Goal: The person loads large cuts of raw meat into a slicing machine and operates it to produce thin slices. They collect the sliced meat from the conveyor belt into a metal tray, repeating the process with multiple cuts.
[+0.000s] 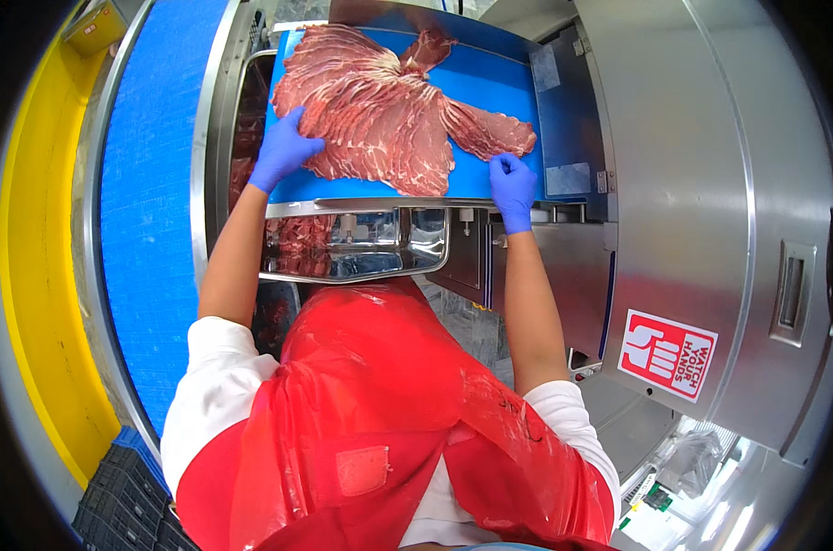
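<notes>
Thin slices of raw marbled meat (370, 119) lie fanned out and overlapping on a blue board (490, 96). A separate arm of slices (490, 130) stretches to the right across the board. My left hand (286, 151), in a blue glove, is at the left edge of the fan. Its thumb and forefinger are spread apart, touching the meat; the other fingers are partly hidden. My right hand (512, 182), gloved too, has its fingers curled together at the lower edge of the right-hand slices, pinching that edge.
Below the board sits a shiny steel tray (416, 241) with meat pieces (304, 246) at its left. A blue belt-like surface (159, 184) runs along the left, beside a yellow wall (35, 239). Steel machine housing (673, 184) rises at the right. Black crates (127, 496) stand lower left.
</notes>
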`<state>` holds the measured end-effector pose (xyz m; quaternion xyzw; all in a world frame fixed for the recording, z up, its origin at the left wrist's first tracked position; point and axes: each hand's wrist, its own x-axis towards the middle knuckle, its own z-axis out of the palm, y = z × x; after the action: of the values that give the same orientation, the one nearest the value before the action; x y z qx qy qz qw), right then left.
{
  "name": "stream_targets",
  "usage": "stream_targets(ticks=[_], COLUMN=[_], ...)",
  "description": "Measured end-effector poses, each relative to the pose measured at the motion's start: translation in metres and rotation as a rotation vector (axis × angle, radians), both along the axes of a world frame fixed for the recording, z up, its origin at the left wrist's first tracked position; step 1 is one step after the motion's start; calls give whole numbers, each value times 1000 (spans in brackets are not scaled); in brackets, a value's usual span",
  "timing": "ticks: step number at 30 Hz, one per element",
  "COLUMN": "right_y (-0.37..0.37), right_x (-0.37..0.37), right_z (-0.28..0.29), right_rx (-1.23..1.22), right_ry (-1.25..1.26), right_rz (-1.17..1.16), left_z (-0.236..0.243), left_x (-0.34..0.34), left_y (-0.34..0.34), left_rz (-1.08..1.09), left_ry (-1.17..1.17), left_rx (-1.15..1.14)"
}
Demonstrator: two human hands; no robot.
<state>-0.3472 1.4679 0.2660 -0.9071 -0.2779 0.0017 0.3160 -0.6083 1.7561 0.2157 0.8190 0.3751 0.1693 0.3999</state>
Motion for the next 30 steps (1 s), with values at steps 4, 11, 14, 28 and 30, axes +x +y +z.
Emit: stream_targets(ticks=[4,11,14,28,30], right_y=[-3,-17,-38,-88,-97], right_x=[35,59,72,104,113], right_z=[-13,-35,-47,-67,-71], right_rx=[-14,5,-6,37,33], right_ry=[48,56,57,70,77], right_rz=[-19,-27,-29,-96,-101], left_z=[-18,-17,1,-47,-53], left_x=[7,9,25,80,86], left_y=[4,9,19,35,30], left_rz=[48,74,35,-99,-104], left_ry=[2,-19,106,-84,-176], left_rx=[-1,-19,279,394,373])
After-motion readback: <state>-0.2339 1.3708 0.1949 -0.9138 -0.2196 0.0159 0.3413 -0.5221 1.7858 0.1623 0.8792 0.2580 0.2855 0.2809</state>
